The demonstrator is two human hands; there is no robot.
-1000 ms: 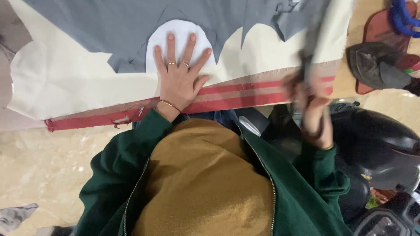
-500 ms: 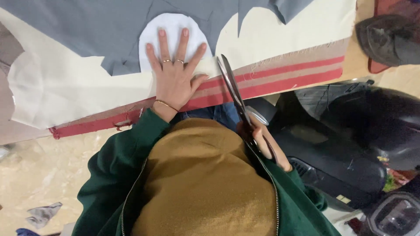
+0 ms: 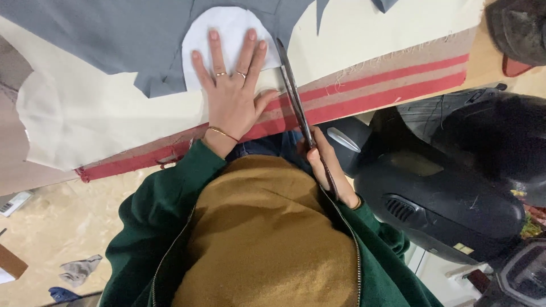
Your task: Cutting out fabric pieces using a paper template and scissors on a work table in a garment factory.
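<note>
My left hand (image 3: 232,85) lies flat, fingers spread, on a white rounded paper pattern (image 3: 227,25) that rests on grey fabric (image 3: 114,34). Two rings and a thin bracelet show on that hand. My right hand (image 3: 327,165) grips the handles of long dark scissors (image 3: 293,91). The blades point away from me, lying just right of the pattern's edge and beside my left thumb. Cream fabric (image 3: 114,113) lies under the grey piece on the table.
The table's near edge carries a red and tan striped border (image 3: 387,91). A black machine or vehicle body (image 3: 449,187) stands close on my right. A dark cap (image 3: 517,28) sits at the top right. Fabric scraps (image 3: 79,270) lie on the tan floor.
My right hand brought the scissors from the right side in to the table, and the blades now lie along the pattern's right edge. My left hand stayed pressed on the pattern.
</note>
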